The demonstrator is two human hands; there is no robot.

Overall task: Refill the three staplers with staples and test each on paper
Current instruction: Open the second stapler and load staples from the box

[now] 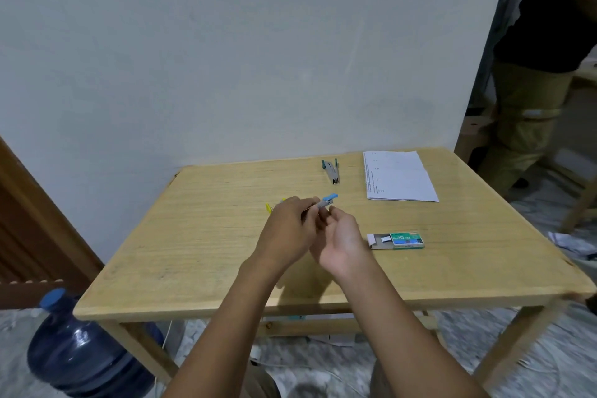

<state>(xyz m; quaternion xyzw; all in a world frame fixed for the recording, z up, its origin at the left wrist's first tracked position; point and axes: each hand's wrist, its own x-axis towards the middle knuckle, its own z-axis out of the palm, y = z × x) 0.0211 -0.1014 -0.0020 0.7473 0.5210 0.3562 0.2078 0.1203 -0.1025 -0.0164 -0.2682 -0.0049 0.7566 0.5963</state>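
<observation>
Grip of left hand [287, 229] holds blue stapler [326, 200] above tabletop [200, 236]; right hand [340, 237] fingers pinched beside it, contents unclear. Yellow stapler [268, 207] partly hidden behind grip. Teal stapler [332, 171] and paper [399, 176] beyond; staple box [397, 240] right.

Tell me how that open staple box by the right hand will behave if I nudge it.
The staple box looks small and flat, so it would probably slide on the smooth table rather than tip. Its inner tray sticks out at the left end, so a push there may just close it.
</observation>
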